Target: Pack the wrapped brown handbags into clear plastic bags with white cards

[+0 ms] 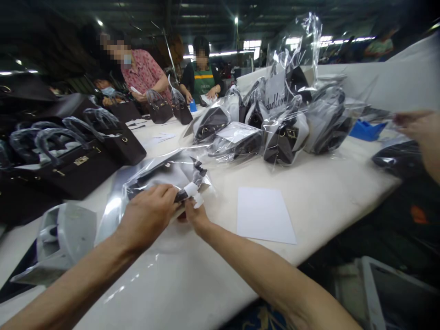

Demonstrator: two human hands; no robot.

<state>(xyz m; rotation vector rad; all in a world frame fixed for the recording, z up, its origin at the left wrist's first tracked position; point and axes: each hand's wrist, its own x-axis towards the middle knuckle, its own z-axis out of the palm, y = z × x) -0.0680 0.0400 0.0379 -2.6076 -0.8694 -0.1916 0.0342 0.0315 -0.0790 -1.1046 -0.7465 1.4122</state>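
My left hand point(148, 214) is closed over the edge of a clear plastic bag point(156, 176) that lies flat on the white table point(326, 197), with a dark item inside. My right hand point(194, 211) pinches a small white piece, perhaps tape or a sticker point(192, 190), at the bag's mouth. Both hands meet at the same spot, with fingers touching the bag's folded end.
A white sheet of paper point(263, 214) lies right of my hands. Several bagged black handbags point(285, 133) are piled behind it, and unbagged black handbags point(79, 160) line the left. Other people stand at the far end. Another person's hand point(417, 126) reaches in at right.
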